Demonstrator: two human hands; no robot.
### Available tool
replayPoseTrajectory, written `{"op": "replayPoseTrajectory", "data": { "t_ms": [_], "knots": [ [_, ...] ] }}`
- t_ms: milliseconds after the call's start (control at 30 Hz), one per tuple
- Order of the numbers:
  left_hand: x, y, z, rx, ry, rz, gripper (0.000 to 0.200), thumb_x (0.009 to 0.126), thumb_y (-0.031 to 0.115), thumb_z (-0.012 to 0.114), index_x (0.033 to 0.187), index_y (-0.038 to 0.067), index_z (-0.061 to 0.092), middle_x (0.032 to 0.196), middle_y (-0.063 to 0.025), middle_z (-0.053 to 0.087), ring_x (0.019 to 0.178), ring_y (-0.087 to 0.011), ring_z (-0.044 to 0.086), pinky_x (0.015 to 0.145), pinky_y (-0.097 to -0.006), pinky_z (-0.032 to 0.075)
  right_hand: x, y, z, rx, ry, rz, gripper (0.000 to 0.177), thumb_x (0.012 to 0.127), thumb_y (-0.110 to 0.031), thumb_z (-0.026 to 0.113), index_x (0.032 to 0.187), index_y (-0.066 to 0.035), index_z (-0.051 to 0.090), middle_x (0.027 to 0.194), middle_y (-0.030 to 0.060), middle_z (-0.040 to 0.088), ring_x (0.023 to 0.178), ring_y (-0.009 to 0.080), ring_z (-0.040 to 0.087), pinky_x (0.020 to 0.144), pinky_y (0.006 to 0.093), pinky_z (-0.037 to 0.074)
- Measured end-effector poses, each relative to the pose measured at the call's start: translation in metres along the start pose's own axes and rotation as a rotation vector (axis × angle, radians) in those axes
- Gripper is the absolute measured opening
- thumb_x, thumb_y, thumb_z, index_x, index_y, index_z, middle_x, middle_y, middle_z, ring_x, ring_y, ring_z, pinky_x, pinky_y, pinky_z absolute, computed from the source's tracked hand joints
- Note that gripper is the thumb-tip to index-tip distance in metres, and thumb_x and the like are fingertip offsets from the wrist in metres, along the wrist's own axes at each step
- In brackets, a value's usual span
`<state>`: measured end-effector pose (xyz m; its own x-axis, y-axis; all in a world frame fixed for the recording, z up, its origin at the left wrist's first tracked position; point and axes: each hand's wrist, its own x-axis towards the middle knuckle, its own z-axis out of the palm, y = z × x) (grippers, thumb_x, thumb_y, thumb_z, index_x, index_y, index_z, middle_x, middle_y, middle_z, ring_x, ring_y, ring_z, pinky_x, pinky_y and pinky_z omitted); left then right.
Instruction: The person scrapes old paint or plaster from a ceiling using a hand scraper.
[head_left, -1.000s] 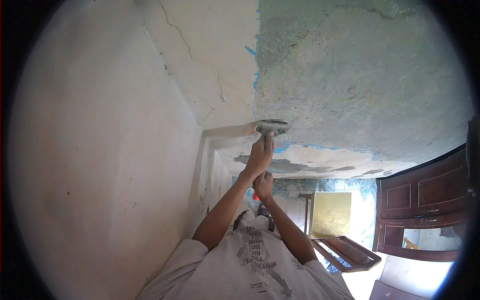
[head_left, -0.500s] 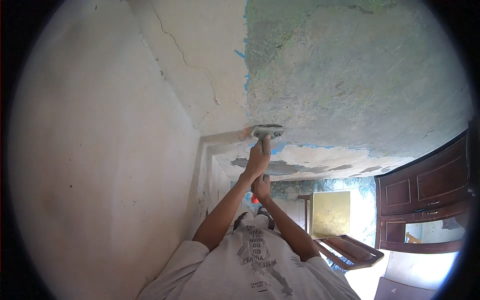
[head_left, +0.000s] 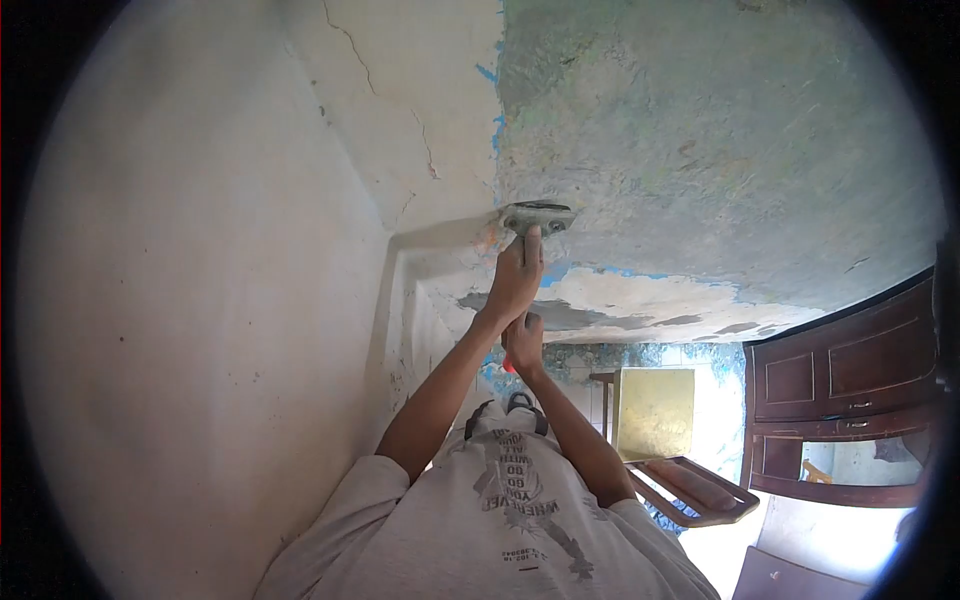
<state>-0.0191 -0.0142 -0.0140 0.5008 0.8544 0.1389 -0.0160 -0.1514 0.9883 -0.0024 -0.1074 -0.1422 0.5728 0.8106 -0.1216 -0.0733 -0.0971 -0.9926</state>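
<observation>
A long-handled scraper (head_left: 556, 219) with a wide metal head, bolts and a dark blade edge lies against the wall (head_left: 680, 180). My left hand (head_left: 519, 270) is closed around it just below the head, with one finger stretched along the tool. Lower down, my right hand (head_left: 526, 345) grips the handle, most of which my hands hide. A red part (head_left: 509, 365), apparently the handle's end, shows below my right hand. The blade touches the wall near the border between cream paint (head_left: 450, 120) and bare grey-green plaster, where blue paint traces show.
A plain wall (head_left: 200, 300) meets this one at a corner on the left, with a ledge-like moulding near it. Below right stand a chair (head_left: 690, 490) and a yellowish panel (head_left: 653, 412). A dark wooden cabinet (head_left: 850, 370) lines the right side. Cracks run through the cream paint.
The scraper and both hands have moved upward in the view, along the wall. The camera view has shifted slightly too. Both hands keep their grip.
</observation>
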Motion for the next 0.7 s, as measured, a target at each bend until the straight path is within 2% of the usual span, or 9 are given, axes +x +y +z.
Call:
{"op": "replayPoseTrajectory", "data": {
  "t_ms": [100, 200, 233, 333, 433, 533, 633, 700],
  "knots": [
    [-0.005, -0.034, 0.004, 0.027, 0.017, -0.006, 0.056, 0.108, 0.051, 0.032, 0.076, 0.007, 0.046, 0.056, -0.0008, 0.042, 0.048, -0.0116, 0.042, 0.046, -0.0307, 0.036, 0.006, 0.042, 0.003, -0.076, 0.039, -0.063, 0.064, 0.107, -0.044, 0.039, 0.059, -0.003, 0.049, 0.049, 0.0021, 0.046, 0.042, 0.0106, 0.041, 0.041, 0.0325, 0.030],
    [-0.013, -0.026, 0.004, 0.068, 0.047, -0.114, 0.055, 0.109, 0.041, 0.036, 0.077, -0.002, 0.052, 0.059, -0.0140, 0.051, 0.055, -0.0264, 0.051, 0.057, -0.0431, 0.042, 0.000, 0.046, 0.004, -0.086, 0.062, -0.062, 0.063, 0.108, -0.044, 0.039, 0.059, -0.005, 0.047, 0.049, 0.0004, 0.044, 0.040, 0.0096, 0.041, 0.039, 0.0305, 0.029],
    [-0.009, -0.022, 0.002, 0.069, 0.044, -0.087, 0.055, 0.109, 0.040, 0.036, 0.078, -0.002, 0.052, 0.059, -0.0142, 0.050, 0.055, -0.0265, 0.051, 0.057, -0.0429, 0.042, -0.001, 0.039, 0.005, -0.070, 0.063, -0.045, 0.063, 0.108, -0.044, 0.039, 0.058, -0.005, 0.047, 0.048, 0.0004, 0.044, 0.040, 0.0097, 0.041, 0.039, 0.0304, 0.029],
    [-0.002, -0.018, -0.002, 0.061, 0.033, -0.044, 0.054, 0.109, 0.040, 0.036, 0.079, -0.002, 0.053, 0.059, -0.0148, 0.050, 0.055, -0.0267, 0.051, 0.057, -0.0424, 0.042, 0.006, 0.022, 0.007, 0.000, 0.026, 0.011, 0.064, 0.107, -0.038, 0.044, 0.062, 0.008, 0.051, 0.047, 0.0076, 0.047, 0.046, 0.0151, 0.040, 0.046, 0.0391, 0.034],
    [-0.004, -0.024, -0.002, 0.060, 0.053, -0.044, 0.054, 0.109, 0.039, 0.036, 0.079, -0.003, 0.053, 0.060, -0.0153, 0.050, 0.056, -0.0267, 0.051, 0.057, -0.0417, 0.042, 0.001, 0.017, 0.004, 0.005, -0.005, 0.007, 0.065, 0.107, -0.039, 0.043, 0.065, 0.010, 0.051, 0.048, 0.0071, 0.048, 0.047, 0.0162, 0.039, 0.046, 0.0398, 0.034],
    [-0.008, -0.021, 0.000, 0.017, 0.045, -0.073, 0.053, 0.109, 0.039, 0.037, 0.079, -0.002, 0.051, 0.062, -0.0150, 0.051, 0.057, -0.0256, 0.050, 0.059, -0.0406, 0.043, -0.001, 0.021, 0.006, -0.075, 0.049, -0.026, 0.066, 0.107, -0.039, 0.042, 0.065, 0.010, 0.052, 0.048, 0.0109, 0.048, 0.046, 0.0181, 0.039, 0.047, 0.0404, 0.035],
    [0.004, -0.005, -0.005, 0.042, 0.034, -0.063, 0.053, 0.109, 0.040, 0.036, 0.081, -0.002, 0.051, 0.062, -0.0142, 0.051, 0.057, -0.0255, 0.050, 0.059, -0.0404, 0.043, 0.012, 0.016, 0.004, -0.172, 0.045, -0.153, 0.062, 0.106, -0.035, 0.044, 0.065, 0.011, 0.052, 0.049, 0.0163, 0.048, 0.048, 0.0191, 0.040, 0.048, 0.0413, 0.036],
    [0.003, -0.010, -0.002, -0.015, 0.038, -0.060, 0.054, 0.109, 0.042, 0.035, 0.080, -0.001, 0.051, 0.062, -0.0133, 0.050, 0.057, -0.0252, 0.050, 0.059, -0.0402, 0.042, 0.013, 0.016, -0.002, -0.165, 0.026, -0.106, 0.057, 0.106, -0.031, 0.045, 0.068, 0.010, 0.053, 0.052, 0.0201, 0.048, 0.048, 0.0230, 0.041, 0.049, 0.0424, 0.037]
  ]
}}
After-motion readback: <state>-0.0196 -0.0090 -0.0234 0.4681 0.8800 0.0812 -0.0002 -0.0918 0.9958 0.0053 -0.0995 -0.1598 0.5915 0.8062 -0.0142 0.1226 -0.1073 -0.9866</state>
